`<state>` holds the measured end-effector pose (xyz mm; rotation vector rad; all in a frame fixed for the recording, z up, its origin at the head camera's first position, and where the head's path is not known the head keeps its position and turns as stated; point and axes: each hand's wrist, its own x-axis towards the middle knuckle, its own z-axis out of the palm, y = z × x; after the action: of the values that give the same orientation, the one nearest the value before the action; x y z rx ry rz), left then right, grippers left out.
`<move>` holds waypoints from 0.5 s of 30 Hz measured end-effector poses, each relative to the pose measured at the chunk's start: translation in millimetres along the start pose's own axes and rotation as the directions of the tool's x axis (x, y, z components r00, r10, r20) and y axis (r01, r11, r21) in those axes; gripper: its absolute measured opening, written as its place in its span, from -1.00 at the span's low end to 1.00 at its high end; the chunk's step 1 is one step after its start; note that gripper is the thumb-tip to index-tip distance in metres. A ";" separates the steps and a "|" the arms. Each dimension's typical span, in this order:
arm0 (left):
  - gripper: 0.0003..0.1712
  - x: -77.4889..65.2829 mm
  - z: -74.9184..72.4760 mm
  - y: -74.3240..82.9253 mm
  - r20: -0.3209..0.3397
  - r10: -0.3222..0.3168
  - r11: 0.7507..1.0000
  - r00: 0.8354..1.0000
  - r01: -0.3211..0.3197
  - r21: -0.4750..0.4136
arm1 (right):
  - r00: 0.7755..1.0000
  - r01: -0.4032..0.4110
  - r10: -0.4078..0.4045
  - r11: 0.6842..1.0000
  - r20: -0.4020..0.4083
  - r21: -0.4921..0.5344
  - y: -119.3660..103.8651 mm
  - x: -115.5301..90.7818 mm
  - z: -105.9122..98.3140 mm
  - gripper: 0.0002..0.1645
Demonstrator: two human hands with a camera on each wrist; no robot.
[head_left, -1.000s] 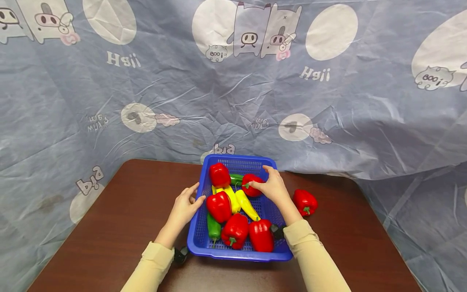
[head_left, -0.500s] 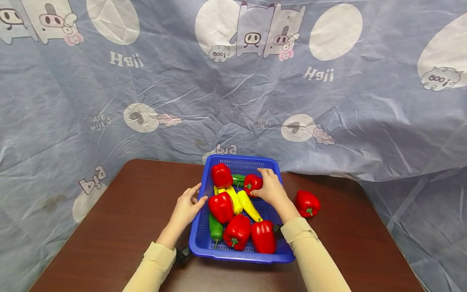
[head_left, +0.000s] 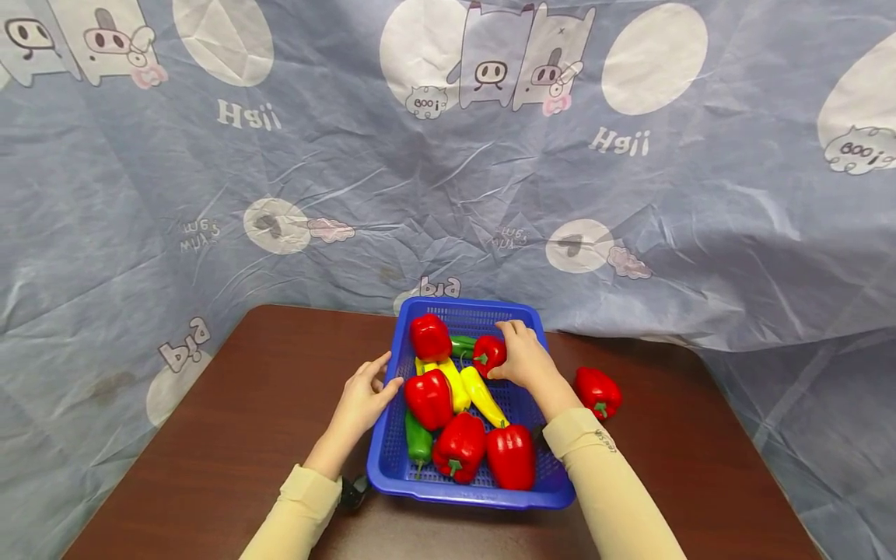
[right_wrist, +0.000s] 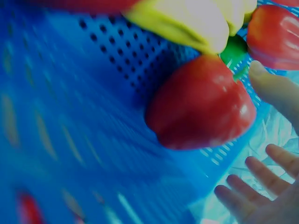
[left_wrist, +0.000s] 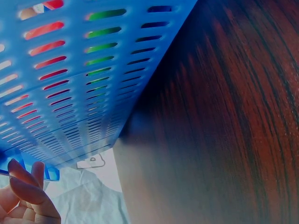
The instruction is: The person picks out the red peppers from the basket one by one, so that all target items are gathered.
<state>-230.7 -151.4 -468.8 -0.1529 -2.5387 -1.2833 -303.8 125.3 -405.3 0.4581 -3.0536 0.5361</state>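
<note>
A blue plastic basket [head_left: 399, 490] holds several red bell peppers, green chili peppers and yellow chili peppers. My left hand [head_left: 360, 400] grips its left rim, thumb over the edge; in the left wrist view the curled fingers [left_wrist: 28, 191] lie below the rim. Inside the basket at the back right sits a red bell pepper [head_left: 488, 354], its green stem facing left. My right hand [head_left: 526, 359] is just right of that pepper, partly covering it in the head view. In the right wrist view its fingers are spread apart, with the thumb near the stem of the bell pepper [right_wrist: 201, 105].
Another red bell pepper [head_left: 597, 393] lies on the dark wooden table [head_left: 672, 467], right of the basket. Behind the table hangs a grey-blue printed cloth [head_left: 420, 210]. A yellow chili pepper [head_left: 483, 397] and a green chili pepper [head_left: 418, 439] lie among the bell peppers.
My right thumb has drawn back from the stem side of the back-right bell pepper, and the hand has let go of it. The left hand stays at the rim. The head view has shifted slightly.
</note>
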 end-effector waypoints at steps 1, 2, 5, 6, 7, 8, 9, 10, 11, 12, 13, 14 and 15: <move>-0.37 0.2 -0.3 0.7 0.000 -0.005 1.000 1.000 0.005 -0.002 | 1.000 0.009 -0.009 1.000 0.000 -0.006 -1.2 2.0 -2.3 0.08; -0.37 0.3 -0.6 1.2 0.001 -0.005 1.000 1.000 0.005 -0.002 | 1.000 0.019 -0.019 1.000 0.000 -0.010 -2.4 4.0 -4.4 0.08; -0.36 0.8 -1.4 3.2 0.006 -0.017 1.000 1.000 0.017 -0.011 | 0.999 0.035 -0.035 0.999 0.012 -0.013 -4.5 9.1 -9.0 0.10; -0.36 0.8 -1.4 3.7 0.008 -0.019 1.000 1.000 0.019 -0.016 | 0.999 0.036 -0.035 0.999 0.021 -0.009 -4.7 10.5 -9.2 0.11; -0.36 0.7 -1.5 4.2 0.010 -0.020 1.000 1.000 0.020 -0.017 | 0.999 0.036 -0.036 0.999 0.029 -0.009 -4.4 11.7 -9.1 0.12; -0.36 0.7 -1.4 4.3 0.012 -0.019 1.000 1.000 0.019 -0.016 | 0.999 0.039 -0.039 0.999 0.036 -0.009 -3.8 12.6 -8.5 0.12; -0.36 0.6 -1.3 4.6 0.014 -0.026 1.000 1.000 0.026 -0.016 | 0.998 0.042 -0.041 0.999 0.042 -0.007 -3.0 13.4 -7.4 0.13; -0.36 0.5 -1.1 4.3 0.014 -0.027 1.000 1.000 0.027 -0.016 | 0.998 0.044 -0.043 0.999 0.049 -0.005 -1.9 14.2 -5.9 0.13; -0.36 0.4 -0.9 4.1 0.015 -0.028 1.000 1.000 0.028 -0.014 | 0.997 0.045 -0.045 0.999 0.057 0.000 -0.7 15.0 -4.1 0.13; -0.36 0.2 -0.8 3.7 0.014 -0.028 1.000 1.000 0.028 -0.010 | 0.997 0.046 -0.046 0.999 0.064 0.003 0.5 15.8 -2.2 0.12; -0.37 -0.1 -0.7 3.5 0.013 -0.029 1.000 0.999 0.029 -0.008 | 0.996 0.045 -0.045 0.999 0.072 0.006 1.7 16.3 -0.3 0.12; -0.37 -0.3 -0.7 3.1 0.013 -0.031 0.999 0.999 0.031 -0.007 | 0.996 0.042 -0.043 0.999 0.084 0.013 2.9 16.9 1.6 0.12; -0.37 -0.6 -0.8 2.8 0.013 -0.035 0.999 0.999 0.035 -0.007 | 0.995 0.038 -0.039 0.999 0.094 0.019 4.0 17.5 3.5 0.12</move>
<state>-229.3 -150.4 -466.4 -0.1191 -2.5582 -1.3088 -321.6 122.8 -408.9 0.5572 -3.1242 0.5556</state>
